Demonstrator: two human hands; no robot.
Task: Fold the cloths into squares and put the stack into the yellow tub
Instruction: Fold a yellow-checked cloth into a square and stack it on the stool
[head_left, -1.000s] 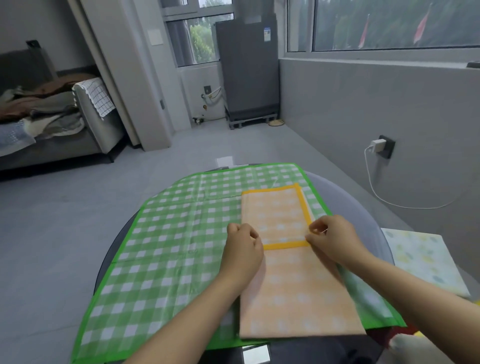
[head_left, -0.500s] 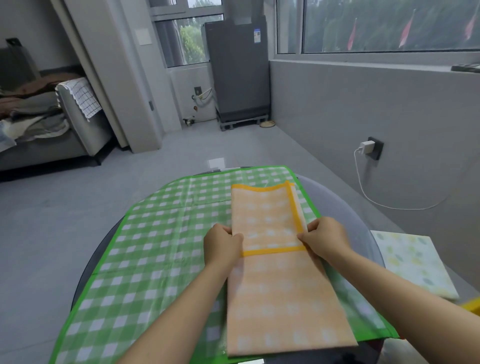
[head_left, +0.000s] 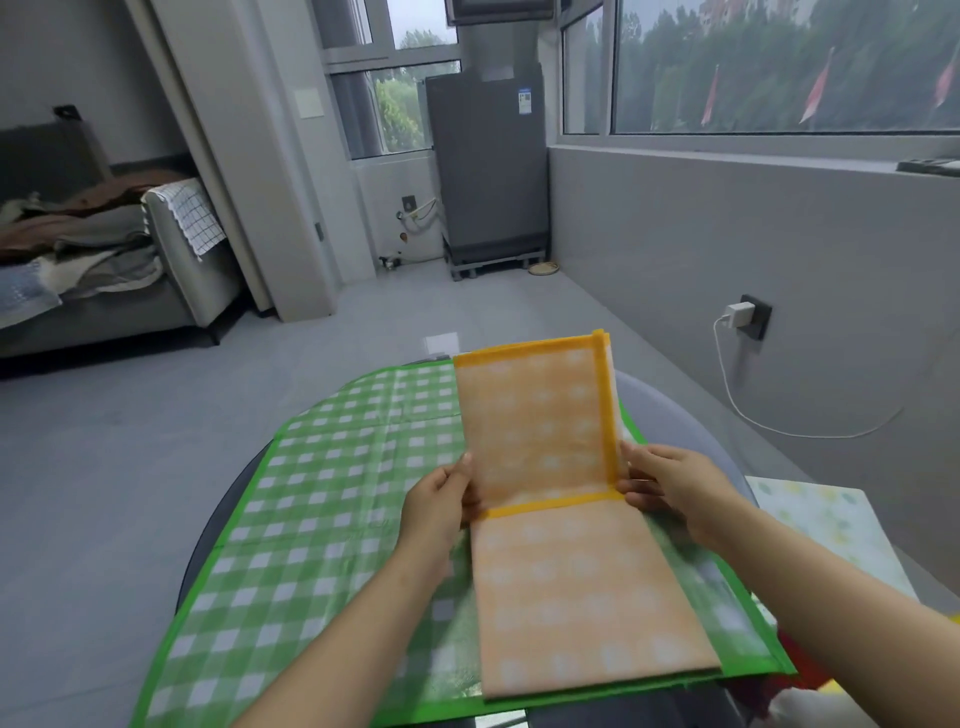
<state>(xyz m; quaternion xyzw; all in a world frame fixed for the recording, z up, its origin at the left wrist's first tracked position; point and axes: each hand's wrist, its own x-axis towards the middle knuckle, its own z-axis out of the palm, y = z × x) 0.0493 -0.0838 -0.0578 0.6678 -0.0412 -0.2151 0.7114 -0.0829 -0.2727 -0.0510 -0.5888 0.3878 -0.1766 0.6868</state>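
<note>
Grip, left hand (head_left: 441, 499): pinching the left edge of the orange cloth (head_left: 571, 571), fingers closed on it at the level of the yellow band.
Grip, right hand (head_left: 670, 488): pinching the right edge of the same cloth at the same level, fingers closed on the fabric.
Head view, orange cloth: lying as a long folded strip on the green checked cloth (head_left: 322, 519); near half resting flat, far half standing up from the surface, hinging between the two hands.
Head view, yellow border: running along the top and the right side of the raised half, and crossing the strip between the hands.
Head view, green checked cloth: lying spread flat over the round dark table (head_left: 218, 525), under the orange one.
Head view, pale patterned surface (head_left: 831, 525): showing to the right of the table, beside the right forearm.
Head view, yellow tub: cannot tell; only a small yellow patch showing at the right frame edge.
Head view, background: showing a sofa (head_left: 104, 270) with piled laundry at far left, a grey appliance (head_left: 488, 166) by the window.
</note>
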